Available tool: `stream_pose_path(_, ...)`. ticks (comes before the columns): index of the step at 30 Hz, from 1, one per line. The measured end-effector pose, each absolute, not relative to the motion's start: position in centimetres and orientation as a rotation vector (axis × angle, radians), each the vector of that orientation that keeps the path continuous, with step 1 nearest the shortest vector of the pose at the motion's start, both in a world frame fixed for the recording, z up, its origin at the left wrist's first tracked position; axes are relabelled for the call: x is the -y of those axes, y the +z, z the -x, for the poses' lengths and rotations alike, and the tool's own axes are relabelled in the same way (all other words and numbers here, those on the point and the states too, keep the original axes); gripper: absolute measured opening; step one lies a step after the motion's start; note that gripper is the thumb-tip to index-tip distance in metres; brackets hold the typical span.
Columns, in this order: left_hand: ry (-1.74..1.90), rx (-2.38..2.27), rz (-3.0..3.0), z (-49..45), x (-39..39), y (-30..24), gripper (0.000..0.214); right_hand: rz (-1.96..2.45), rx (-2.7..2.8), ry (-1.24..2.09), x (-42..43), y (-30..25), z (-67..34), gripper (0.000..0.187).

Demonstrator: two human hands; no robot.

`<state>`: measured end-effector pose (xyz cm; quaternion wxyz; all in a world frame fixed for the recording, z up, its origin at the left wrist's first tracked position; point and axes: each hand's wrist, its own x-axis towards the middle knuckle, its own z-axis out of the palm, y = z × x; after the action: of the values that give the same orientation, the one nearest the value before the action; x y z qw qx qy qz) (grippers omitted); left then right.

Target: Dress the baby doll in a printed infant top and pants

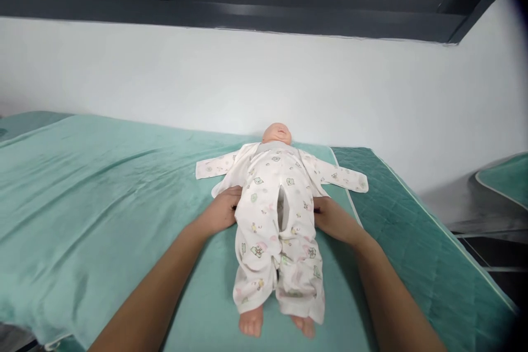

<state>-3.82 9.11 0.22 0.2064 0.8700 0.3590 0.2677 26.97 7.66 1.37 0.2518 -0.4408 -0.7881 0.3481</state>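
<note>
A baby doll (277,133) lies on its back on the green bed cover, its head toward the wall and its bare feet toward me. It wears a white printed long-sleeved top (346,177), sleeves spread to both sides. Matching printed open-crotch pants (264,242) with a grey waistband cover its legs and reach high up its chest. My left hand (221,210) is closed at the left side of the pants, at hip height. On the opposite side my right hand (332,217) grips the pants' edge. The fingertips of both hands are hidden by the cloth.
A smooth light green sheet (103,203) covers most of the bed, with a darker quilted cover (416,242) at the right. Behind the bed stand a white wall (165,77) and a dark window frame (289,11). Another green-covered surface (505,179) is at the far right.
</note>
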Motion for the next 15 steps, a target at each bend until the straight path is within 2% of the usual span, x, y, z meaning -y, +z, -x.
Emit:
stream_pose_path(6,0.702,-1.175,-2.332,3.74,-9.08,0.59,0.012,1.330,2.176,0.836,-7.29,1.33,-26.83,0.019)
stream_pose_path(15,0.740,-1.316,-2.290,4.00,-8.59,0.35,0.014,1.388,2.072,1.048,-7.14,1.21,-27.06,0.019)
